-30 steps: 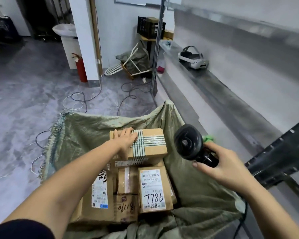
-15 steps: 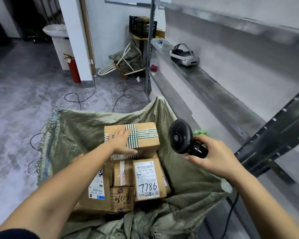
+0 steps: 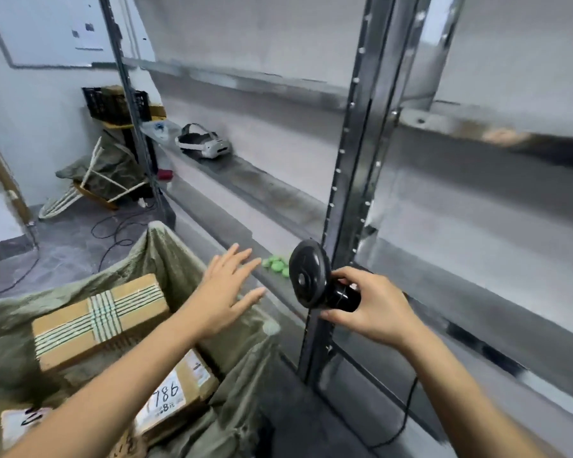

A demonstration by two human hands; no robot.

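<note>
The black scanner (image 3: pixel 315 285) is at the lower centre of the frame, in front of the steel post (image 3: pixel 354 160) of the shelf rack. The right hand (image 3: pixel 374 312) grips its handle with the fingers curled around it; the round head faces left. A black cable (image 3: pixel 407 411) hangs below the right wrist.

The left hand (image 3: pixel 227 292) is just left of the scanner, apart from it, with the fingers straight, spread and holding nothing. It hovers over the right edge of the green sack (image 3: pixel 179 259).

In the sack, at lower left, lie a taped box (image 3: pixel 96 320) and a labelled box (image 3: pixel 176 395). Green caps (image 3: pixel 275 266) lie on the shelf (image 3: pixel 245 180) between the hands. A white headset (image 3: pixel 202 143) rests further back on the same shelf.
</note>
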